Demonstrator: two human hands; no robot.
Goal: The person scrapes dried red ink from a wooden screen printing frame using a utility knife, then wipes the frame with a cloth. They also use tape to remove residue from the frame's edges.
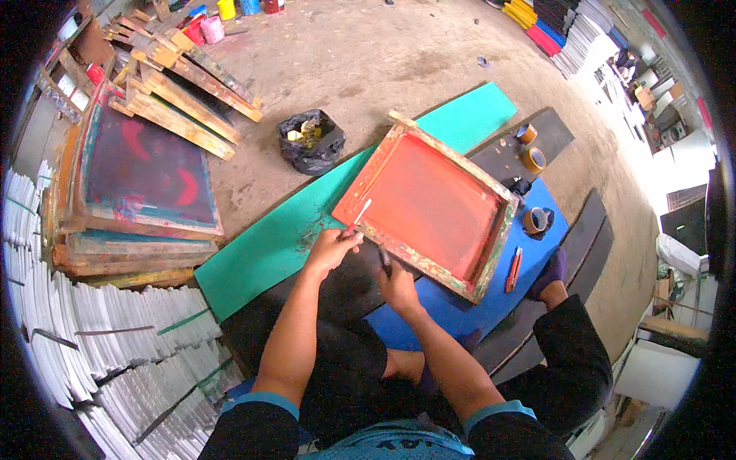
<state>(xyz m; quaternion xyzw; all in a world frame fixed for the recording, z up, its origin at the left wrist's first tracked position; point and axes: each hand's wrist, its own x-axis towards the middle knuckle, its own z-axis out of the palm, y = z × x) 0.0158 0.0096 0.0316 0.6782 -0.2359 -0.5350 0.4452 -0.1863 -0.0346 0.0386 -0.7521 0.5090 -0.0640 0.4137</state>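
Note:
A wooden screen-printing frame (429, 207) with orange-red mesh lies tilted in front of me, its rim worn and paint-stained. At its near left corner, my left hand (331, 251) is closed on a slim tool (362, 215) with a pale tip and a reddish handle. The tip reaches over the frame's inner edge; I cannot tell whether it touches. Just below the near rim, my right hand (397, 285) is wrapped round a dark handle (384, 259). What that handle belongs to is not clear. A red utility knife (514, 270) lies to the right on the blue sheet (491, 314).
Green foam sheet (268, 257) and black strips lie under the frame. Tape rolls (533, 159) sit at right; a black bag (311, 142) holds yellow scraps. Stacked screens (146, 176) and bundled white sheets (115, 330) stand left. Paint tubs (212, 30) stand far left.

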